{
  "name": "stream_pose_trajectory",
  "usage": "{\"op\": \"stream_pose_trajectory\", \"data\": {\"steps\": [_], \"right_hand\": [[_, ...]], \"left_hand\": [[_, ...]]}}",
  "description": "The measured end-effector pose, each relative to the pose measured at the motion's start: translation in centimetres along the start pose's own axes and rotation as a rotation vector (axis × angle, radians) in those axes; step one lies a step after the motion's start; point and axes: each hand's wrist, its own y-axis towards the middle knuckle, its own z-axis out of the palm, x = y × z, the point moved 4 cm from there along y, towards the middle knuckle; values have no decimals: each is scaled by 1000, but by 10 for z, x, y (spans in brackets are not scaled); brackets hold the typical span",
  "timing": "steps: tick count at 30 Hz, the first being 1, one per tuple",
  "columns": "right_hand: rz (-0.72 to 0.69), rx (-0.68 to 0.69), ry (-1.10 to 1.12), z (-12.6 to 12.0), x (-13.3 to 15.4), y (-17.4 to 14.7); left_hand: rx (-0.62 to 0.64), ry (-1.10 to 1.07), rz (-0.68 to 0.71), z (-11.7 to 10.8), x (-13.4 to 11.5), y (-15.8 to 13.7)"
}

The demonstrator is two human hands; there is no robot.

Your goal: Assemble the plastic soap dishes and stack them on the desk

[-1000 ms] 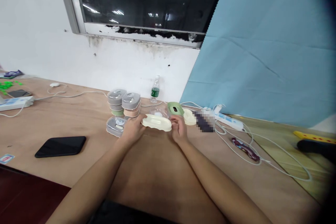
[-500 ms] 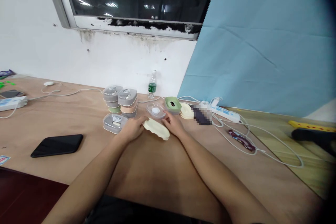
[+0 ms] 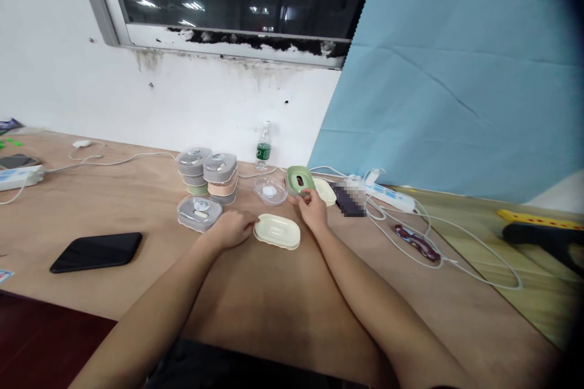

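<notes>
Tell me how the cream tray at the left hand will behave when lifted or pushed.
The cream tray looks thin-edged and shallow, so it is probably light for its size. It is low and wide, so a push would likely slide it rather than tip it. Its glossy surface may feel slippery.

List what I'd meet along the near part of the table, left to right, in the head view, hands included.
Black phone → lidded gray box → left hand → cream tray → right hand → maroon patterned item.
</notes>
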Motion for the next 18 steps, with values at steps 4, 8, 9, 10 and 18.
{"op": "stream_pose_trajectory", "data": {"steps": [4,8,9,10,18], "right_hand": [[26,-110,56,-5,1,0],[66,-184,108,-10,5,-1],[60,-191,125,-11,6,-1],[51,-193,144,-11,8,-2],[-105,-98,153,-3,26,-19]], "left_hand": [[-42,-13,27,-1,-4,1],[-55,-39,66,-1,-9,1],[-41,-38,66,0,-10,1],[-29,-35,60,1,-10,1],[-19,-6,-20,-7,-8,2]]}}
